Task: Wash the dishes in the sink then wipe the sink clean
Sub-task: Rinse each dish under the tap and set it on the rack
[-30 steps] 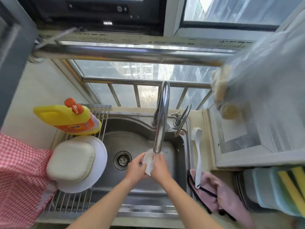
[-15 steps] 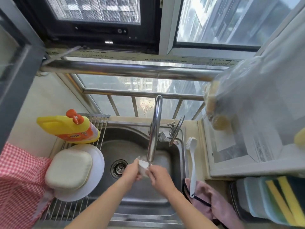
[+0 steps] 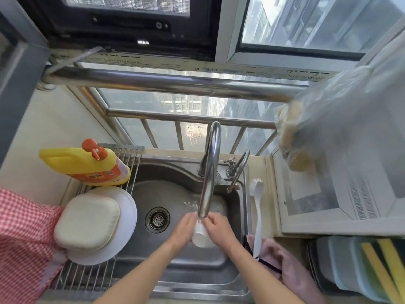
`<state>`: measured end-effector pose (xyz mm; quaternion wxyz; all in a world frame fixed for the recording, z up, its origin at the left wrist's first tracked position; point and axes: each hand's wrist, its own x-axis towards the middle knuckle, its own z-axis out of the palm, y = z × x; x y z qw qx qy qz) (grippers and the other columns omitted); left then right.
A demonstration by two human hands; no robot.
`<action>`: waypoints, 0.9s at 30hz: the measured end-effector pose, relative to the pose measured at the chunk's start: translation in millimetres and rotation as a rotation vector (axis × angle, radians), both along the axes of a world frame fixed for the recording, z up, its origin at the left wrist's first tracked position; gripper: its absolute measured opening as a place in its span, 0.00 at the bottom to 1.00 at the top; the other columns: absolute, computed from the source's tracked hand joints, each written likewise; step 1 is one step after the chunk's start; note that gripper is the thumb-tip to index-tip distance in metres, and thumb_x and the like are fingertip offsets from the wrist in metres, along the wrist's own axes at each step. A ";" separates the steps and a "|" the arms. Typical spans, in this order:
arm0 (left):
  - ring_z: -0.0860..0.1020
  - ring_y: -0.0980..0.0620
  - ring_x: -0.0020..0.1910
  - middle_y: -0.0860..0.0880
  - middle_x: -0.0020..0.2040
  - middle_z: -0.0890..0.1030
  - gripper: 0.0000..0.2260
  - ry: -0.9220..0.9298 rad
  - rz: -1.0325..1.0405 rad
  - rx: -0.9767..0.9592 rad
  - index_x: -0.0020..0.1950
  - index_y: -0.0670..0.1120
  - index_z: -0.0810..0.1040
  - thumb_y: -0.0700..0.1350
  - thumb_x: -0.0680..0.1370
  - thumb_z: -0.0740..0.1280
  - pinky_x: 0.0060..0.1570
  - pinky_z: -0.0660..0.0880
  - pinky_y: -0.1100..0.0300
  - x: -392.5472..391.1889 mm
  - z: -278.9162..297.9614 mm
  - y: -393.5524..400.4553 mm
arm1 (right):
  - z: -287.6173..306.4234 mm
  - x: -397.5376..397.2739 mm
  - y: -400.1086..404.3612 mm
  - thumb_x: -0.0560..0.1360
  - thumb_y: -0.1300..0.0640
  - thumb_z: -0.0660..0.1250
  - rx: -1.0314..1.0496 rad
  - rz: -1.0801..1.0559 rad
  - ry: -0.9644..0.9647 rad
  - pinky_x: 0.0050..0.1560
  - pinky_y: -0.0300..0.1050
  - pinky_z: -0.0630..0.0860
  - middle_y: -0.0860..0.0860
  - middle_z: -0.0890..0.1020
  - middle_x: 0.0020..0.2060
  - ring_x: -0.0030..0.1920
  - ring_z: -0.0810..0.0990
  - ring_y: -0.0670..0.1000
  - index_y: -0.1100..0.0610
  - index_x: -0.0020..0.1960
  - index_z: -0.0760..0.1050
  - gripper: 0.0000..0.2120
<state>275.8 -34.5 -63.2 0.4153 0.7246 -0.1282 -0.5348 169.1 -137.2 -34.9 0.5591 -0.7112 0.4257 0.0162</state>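
I'm holding a white cup (image 3: 200,236) between both hands over the sink (image 3: 175,262), right under the faucet (image 3: 208,172) spout. My left hand (image 3: 183,230) is wrapping its left side, my right hand (image 3: 219,227) is curling round the right side. The cup's long axis is running toward the faucet, rounded end facing me; the mouth is probably pointing at the spout, hidden by fingers. Open basin is lying around the drain (image 3: 157,219); the rack (image 3: 87,275) with a plate (image 3: 122,244) is crowding the left edge, the brush (image 3: 258,216) the right rim.
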 end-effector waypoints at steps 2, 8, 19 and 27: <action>0.77 0.49 0.40 0.45 0.41 0.80 0.25 0.075 0.010 -0.004 0.52 0.37 0.79 0.61 0.80 0.63 0.39 0.74 0.54 7.0 6.5 6.8 | -7.5 3.1 -0.7 0.75 0.40 0.65 -0.036 -0.082 0.004 0.39 0.51 0.73 0.55 0.82 0.34 0.33 0.77 0.48 0.60 0.41 0.80 0.23; 0.80 0.42 0.46 0.38 0.47 0.82 0.10 0.229 0.248 0.046 0.58 0.35 0.77 0.41 0.84 0.61 0.46 0.77 0.47 11.7 -1.4 8.2 | -22.9 33.8 20.9 0.74 0.40 0.63 -0.133 -0.288 0.155 0.50 0.53 0.78 0.49 0.81 0.42 0.47 0.80 0.53 0.50 0.46 0.76 0.14; 0.82 0.41 0.47 0.38 0.50 0.85 0.08 0.195 0.339 0.089 0.55 0.41 0.81 0.41 0.83 0.63 0.51 0.79 0.42 9.1 -13.5 7.6 | -29.0 40.8 29.1 0.72 0.33 0.64 -0.022 -0.301 0.224 0.52 0.52 0.78 0.49 0.81 0.47 0.49 0.80 0.53 0.50 0.49 0.74 0.21; 0.77 0.45 0.44 0.39 0.48 0.81 0.12 0.243 0.477 0.198 0.51 0.40 0.78 0.43 0.84 0.57 0.44 0.74 0.54 16.7 -30.8 15.5 | -32.5 29.0 11.7 0.80 0.52 0.63 0.167 -0.375 0.251 0.42 0.47 0.73 0.49 0.80 0.33 0.39 0.79 0.53 0.54 0.33 0.75 0.17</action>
